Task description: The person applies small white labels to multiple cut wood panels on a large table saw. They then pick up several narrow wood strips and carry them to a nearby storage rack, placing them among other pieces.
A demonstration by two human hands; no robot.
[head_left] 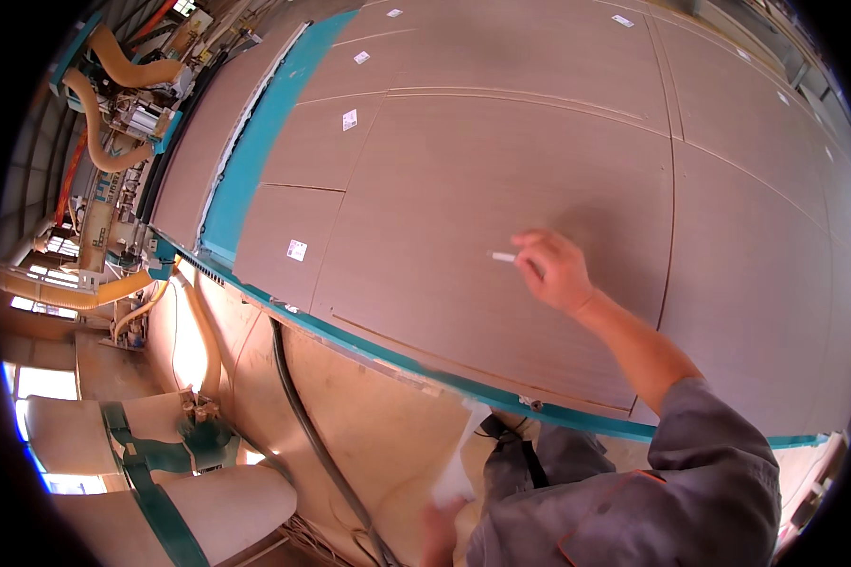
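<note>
Over a large brown cut panel (473, 170), my right hand (550, 269) is closed, its thumb and fingers pinching a small white label (503, 256) seen nearly edge-on. My left hand (442, 529) is low, beside my body and off the table's near edge. It is blurred, with a white paper strip (459, 468) hanging from its grip. Similar white labels, one of them a printed label (296, 249), lie stuck on several neighbouring panels.
The table's teal edge (397, 359) runs along my front, and a teal strip (274, 132) crosses at the left. Ducted machinery (128, 113) stands at far left. Below it are dust-collector bags (199, 510) and a dark hose (303, 416) on the floor.
</note>
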